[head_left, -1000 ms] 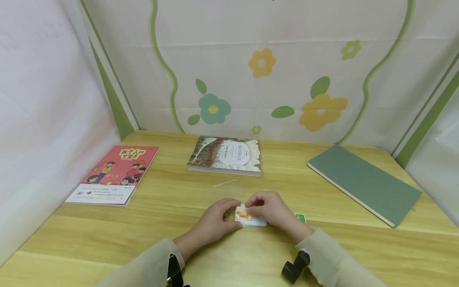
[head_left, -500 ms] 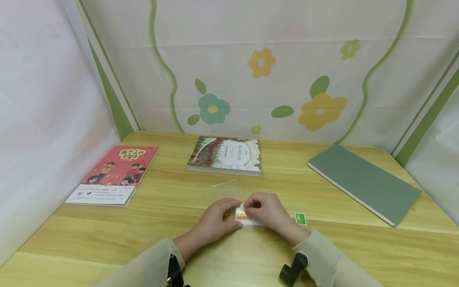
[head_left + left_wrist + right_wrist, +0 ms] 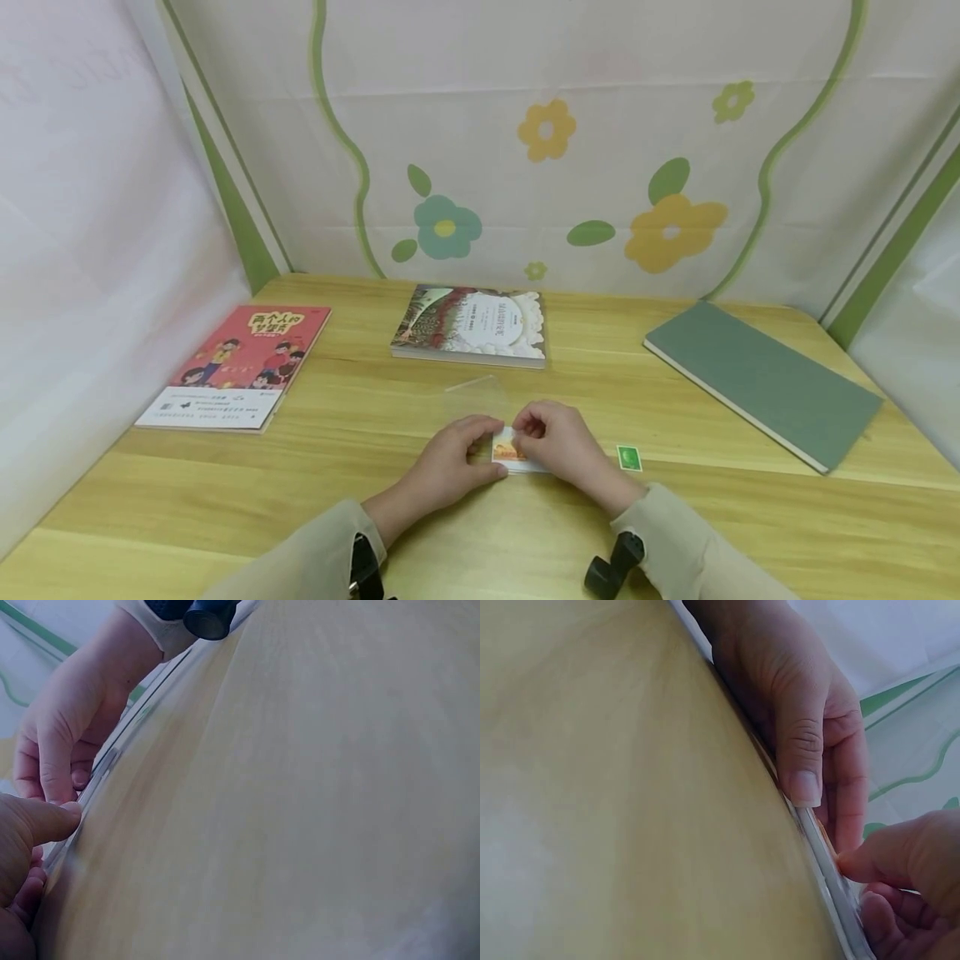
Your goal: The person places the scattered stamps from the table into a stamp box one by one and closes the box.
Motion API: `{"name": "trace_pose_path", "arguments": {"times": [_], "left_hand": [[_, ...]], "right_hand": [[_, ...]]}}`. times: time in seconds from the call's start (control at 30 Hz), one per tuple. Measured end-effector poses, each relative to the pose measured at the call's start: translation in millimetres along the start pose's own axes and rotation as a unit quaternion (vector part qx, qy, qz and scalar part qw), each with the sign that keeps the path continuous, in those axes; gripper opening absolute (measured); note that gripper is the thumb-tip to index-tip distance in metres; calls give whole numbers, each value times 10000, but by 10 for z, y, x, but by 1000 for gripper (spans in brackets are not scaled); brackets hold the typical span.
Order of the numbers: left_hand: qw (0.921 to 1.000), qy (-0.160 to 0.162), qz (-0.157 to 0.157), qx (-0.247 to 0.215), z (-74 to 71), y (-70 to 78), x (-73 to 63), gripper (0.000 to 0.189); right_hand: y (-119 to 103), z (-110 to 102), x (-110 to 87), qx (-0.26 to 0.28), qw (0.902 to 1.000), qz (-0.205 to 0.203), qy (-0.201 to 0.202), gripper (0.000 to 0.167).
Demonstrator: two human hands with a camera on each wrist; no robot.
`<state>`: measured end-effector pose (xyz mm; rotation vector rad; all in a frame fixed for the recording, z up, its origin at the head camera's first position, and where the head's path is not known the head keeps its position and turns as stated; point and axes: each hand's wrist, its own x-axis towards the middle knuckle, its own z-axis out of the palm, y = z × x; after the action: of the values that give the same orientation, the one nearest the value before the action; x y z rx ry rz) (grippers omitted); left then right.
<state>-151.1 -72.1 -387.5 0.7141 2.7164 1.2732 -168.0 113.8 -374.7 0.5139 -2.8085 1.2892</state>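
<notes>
In the head view, a small flat white stack of cards point(image 3: 531, 467) lies on the table with an orange picture piece point(image 3: 506, 451) on its upper face. My left hand point(image 3: 452, 463) grips the stack's left end, thumb on the near edge and fingers on the far edge. The left thumb lies along the white edge point(image 3: 823, 859) in the right wrist view. My right hand point(image 3: 564, 444) bends over the stack from the right, its thumb and forefinger pinching at the orange piece. That hand covers the stack's right part and most of the picture.
A green stamp-like piece point(image 3: 628, 457) lies right of the right hand. Beyond the hands is a clear plastic sheet point(image 3: 475, 400). A red book point(image 3: 243, 362), an illustrated book point(image 3: 468, 325) and a green book point(image 3: 761, 383) lie farther out. Curtains point(image 3: 480, 150) stand behind.
My right hand and wrist have shifted slightly left, so the green piece shows fully and less of the stack's right end does. My left hand keeps its place.
</notes>
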Motion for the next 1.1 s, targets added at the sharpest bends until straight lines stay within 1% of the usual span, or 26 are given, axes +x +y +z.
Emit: {"name": "trace_pose_path", "arguments": {"times": [0.07,0.3,0.47,0.6,0.77,1.0,1.1], "left_hand": [[10000,23,22,21,-4,4,1,51],[10000,12,23,-28,-5,4,18,51],[9999,-2,-30,-101,5,12,21,51],[9999,-4,-66,-130,11,16,20,51],[9999,-22,-100,-89,11,11,11,51],[9997,-65,-188,-104,17,-4,-9,51],[9997,-45,-212,-110,18,-16,-6,51]], "right_hand": [[-10,-8,0,26,10000,70,56,9],[-27,-71,7,483,9957,749,239,11],[-31,-227,-43,662,9931,924,283,10],[12,-399,-138,590,9929,988,315,13],[137,-585,-288,444,9932,1049,251,18],[294,-782,-447,144,9918,1267,124,19],[350,-849,-485,-20,9927,1201,71,21]]}}
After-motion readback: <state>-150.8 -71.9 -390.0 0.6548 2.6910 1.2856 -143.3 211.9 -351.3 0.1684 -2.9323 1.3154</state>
